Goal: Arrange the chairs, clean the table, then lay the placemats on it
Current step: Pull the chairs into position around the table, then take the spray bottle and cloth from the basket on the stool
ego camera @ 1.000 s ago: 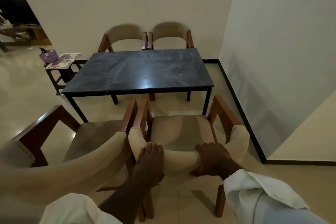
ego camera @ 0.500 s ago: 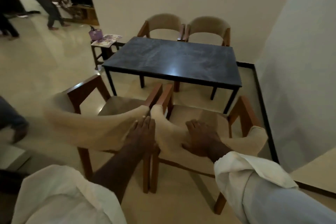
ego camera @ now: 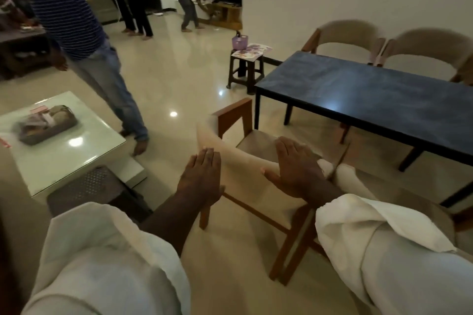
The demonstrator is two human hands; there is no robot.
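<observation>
A wooden chair with a beige padded back (ego camera: 238,161) stands at the near side of the dark table (ego camera: 371,94). My left hand (ego camera: 201,176) hovers flat and open over the left end of that backrest. Flat over the middle of the backrest is my right hand (ego camera: 297,163), fingers straight; whether it touches the padding is unclear. A second near chair (ego camera: 358,181) shows partly behind my right sleeve. Two more beige chairs (ego camera: 348,33) (ego camera: 430,43) stand at the table's far side. Flowered placemats (ego camera: 252,49) lie on a dark stool (ego camera: 245,69) left of the table.
A purple basket (ego camera: 240,41) sits on the stool beside the mats. A pale glass-topped low table (ego camera: 58,140) with a tray stands at left. A person in a striped shirt (ego camera: 84,41) stands close on the left; others stand and bend near a TV unit (ego camera: 225,7) at the back.
My view has swung left. Both hands have left the right near chair's backrest and now lie open over the left near chair's backrest.
</observation>
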